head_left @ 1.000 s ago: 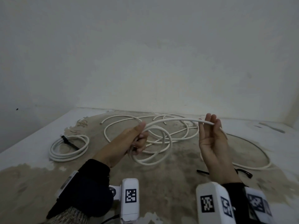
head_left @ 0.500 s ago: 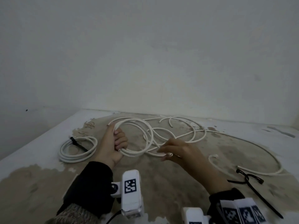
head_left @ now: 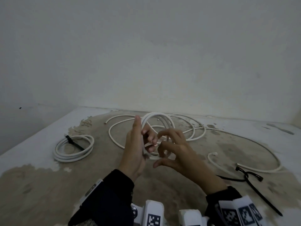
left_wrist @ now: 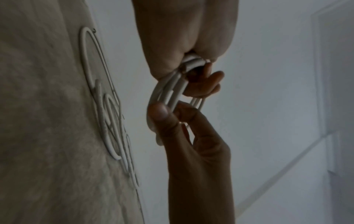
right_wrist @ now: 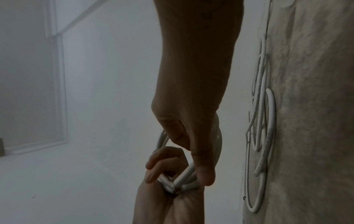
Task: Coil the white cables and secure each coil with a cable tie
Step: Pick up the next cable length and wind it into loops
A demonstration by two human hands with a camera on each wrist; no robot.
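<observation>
Loops of white cable [head_left: 156, 118] that had been spread wide a second earlier were gathered upright above the surface [head_left: 40, 185], left hand [head_left: 135, 149] gripping them, right hand [head_left: 175, 150] pinching, so tying neared.

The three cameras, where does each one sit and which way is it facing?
Head: worn on the head, looking forward and down at the stained surface; shows both forearms, left hand, right hand.
Left wrist: looks along the left hand at the coil it grips.
Right wrist: looks along the right hand toward the same coil.
Shared: both wrist views show the coil and both hands.
</observation>
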